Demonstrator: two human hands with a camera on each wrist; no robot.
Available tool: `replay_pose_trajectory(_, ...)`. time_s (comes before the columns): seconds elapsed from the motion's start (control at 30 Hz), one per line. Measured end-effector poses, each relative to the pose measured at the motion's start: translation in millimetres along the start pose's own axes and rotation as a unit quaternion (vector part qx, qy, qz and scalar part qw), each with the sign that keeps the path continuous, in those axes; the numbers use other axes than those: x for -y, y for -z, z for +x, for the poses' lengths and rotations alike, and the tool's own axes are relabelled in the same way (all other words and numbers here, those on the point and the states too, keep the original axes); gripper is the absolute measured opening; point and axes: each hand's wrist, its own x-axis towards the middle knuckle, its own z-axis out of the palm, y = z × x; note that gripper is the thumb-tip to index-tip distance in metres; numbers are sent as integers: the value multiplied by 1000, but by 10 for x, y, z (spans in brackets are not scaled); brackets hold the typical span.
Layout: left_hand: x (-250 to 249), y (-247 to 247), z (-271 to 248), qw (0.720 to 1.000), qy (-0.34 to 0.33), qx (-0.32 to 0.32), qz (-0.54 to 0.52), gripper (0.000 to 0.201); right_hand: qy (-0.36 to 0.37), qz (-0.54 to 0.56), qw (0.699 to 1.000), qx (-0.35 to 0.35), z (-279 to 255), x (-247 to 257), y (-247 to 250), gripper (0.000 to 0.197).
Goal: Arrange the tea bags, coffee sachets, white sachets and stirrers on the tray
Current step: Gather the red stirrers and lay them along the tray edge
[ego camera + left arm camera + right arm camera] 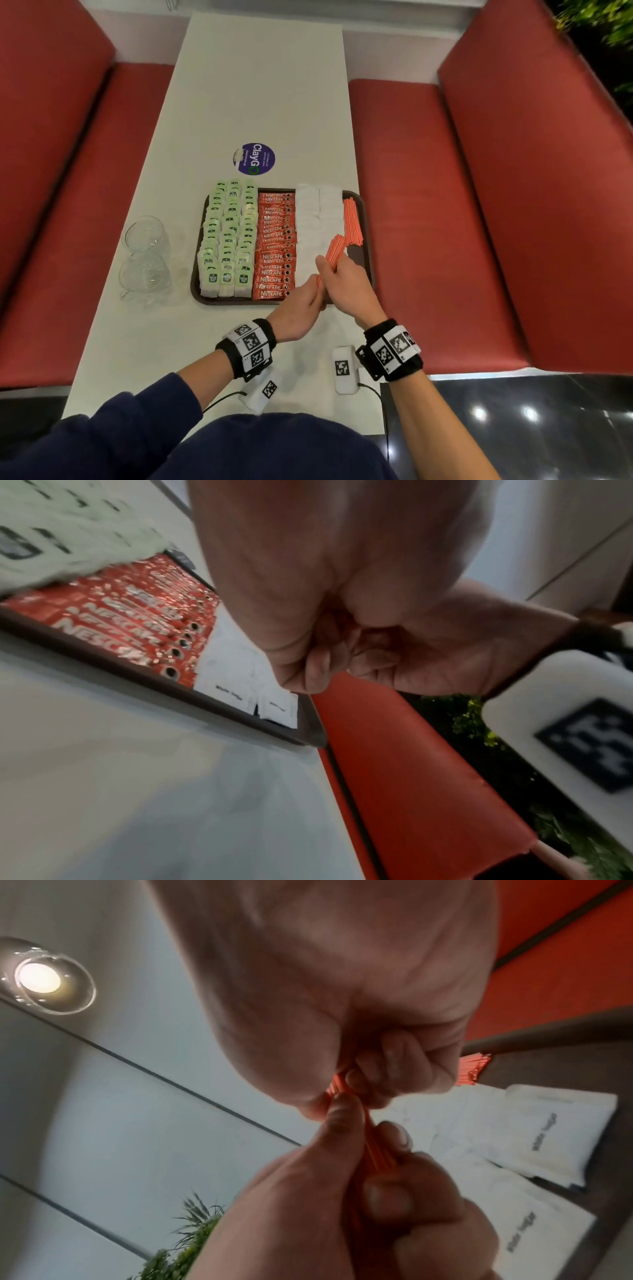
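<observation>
Your right hand (346, 281) is gripping a bundle of orange stirrers (334, 251) in curled fingers, and your left hand (301, 306) is pinching the bundle's lower end. You are holding it over the near right corner of the brown tray (366, 219), where more stirrers (350, 219) are lying along the right edge beside the white sachets (318, 212), coffee sachets (275, 240) and tea bags (227, 236). The tray is sitting on a white table (260, 85) running between red bench seats (428, 205), with two glasses (145, 253) standing to its left.
</observation>
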Motion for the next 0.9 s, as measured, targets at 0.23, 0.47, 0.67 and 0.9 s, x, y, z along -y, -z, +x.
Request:
replay_pose_trajectory(0.23,-108,-120,251,995,38,5,92,41,-37,-55,997,29,259,-119,227,40)
replay_pose_trajectory(0.47,183,216,25,985,5,-83,150,28,-142,-257,955,42,689,-282,514,27)
replay_pose_trajectory(0.67,636,431,-189,966,-1,-98,240,6,-146,-344,927,26,761,-350,365,32)
replay_pose_trajectory(0.9,818,407,-264,956,-16,-96,278,21,-133,-390,911,13,736,-417,277,29)
